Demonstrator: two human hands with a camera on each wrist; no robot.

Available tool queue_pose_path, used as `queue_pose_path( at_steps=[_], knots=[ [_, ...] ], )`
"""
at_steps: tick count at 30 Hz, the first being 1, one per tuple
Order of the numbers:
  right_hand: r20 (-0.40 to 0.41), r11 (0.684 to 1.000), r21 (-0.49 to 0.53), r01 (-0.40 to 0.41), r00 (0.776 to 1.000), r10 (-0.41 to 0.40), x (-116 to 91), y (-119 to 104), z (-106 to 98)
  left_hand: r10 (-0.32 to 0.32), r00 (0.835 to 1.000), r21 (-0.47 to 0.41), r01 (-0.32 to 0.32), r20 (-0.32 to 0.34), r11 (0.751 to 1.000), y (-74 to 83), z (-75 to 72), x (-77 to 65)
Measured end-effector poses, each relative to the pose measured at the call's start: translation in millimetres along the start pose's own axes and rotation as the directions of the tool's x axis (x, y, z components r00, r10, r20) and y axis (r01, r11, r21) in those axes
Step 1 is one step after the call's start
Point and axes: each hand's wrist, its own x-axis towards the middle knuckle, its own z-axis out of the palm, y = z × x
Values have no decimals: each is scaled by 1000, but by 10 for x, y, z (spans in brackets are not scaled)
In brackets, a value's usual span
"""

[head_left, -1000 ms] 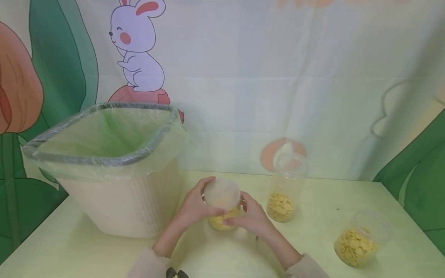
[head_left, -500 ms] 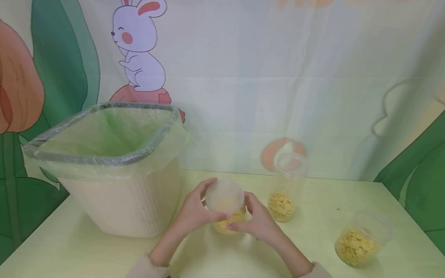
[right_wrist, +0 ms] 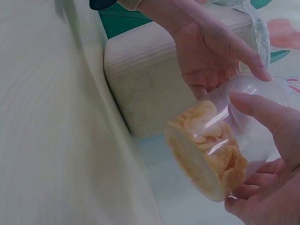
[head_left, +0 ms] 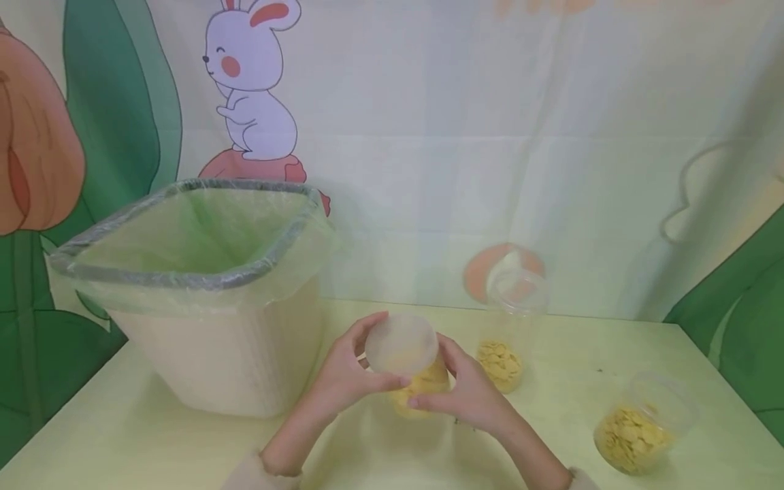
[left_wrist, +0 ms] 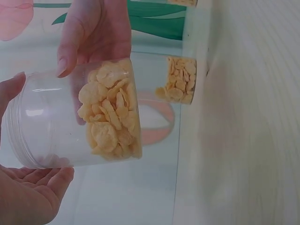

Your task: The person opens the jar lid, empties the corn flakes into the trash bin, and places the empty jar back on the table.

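Both hands hold a clear plastic jar (left_wrist: 51, 122) about one third full of yellow corn flakes (left_wrist: 110, 117). Its whitish round top (head_left: 401, 341) faces up toward the head camera. On the left side, the left hand (head_left: 343, 367) grips it near the top, thumb across the front. The right hand (head_left: 468, 389) holds the opposite side lower down, its thumb over the flakes. Both wrist views show the jar's base raised off the table, and in the right wrist view it is tilted.
A lined waste bin (head_left: 214, 354) stands at the left. Behind the right hand is a tall clear jar (head_left: 501, 364) with some flakes. Another clear jar (head_left: 631, 439) of flakes sits at the right. A printed cloth (head_left: 398, 156) hangs along the table's back edge.
The held jar has shifted slightly right with both hands and now leans more, its base swung to the right. The view has also turned a little. The other jars and bin stay put.
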Motion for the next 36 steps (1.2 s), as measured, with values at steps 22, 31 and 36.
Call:
queue_pose_path(
  at_steps=[22, 31, 36],
  knots=[
    [-8, 990, -105, 98, 995, -99, -47, -133, -161, -6, 1000, -44, 7, 8, 999, 115, 78, -28],
    [-15, 988, -123, 97, 995, -99, -46, -114, -150, 7, 1000, -62, -7, 7, 998, 109, 85, -38],
    [-28, 986, -141, 88, 995, -93, -36, -123, -129, -4, 1000, -58, 4, -2, 998, 92, 68, -53]
  ],
)
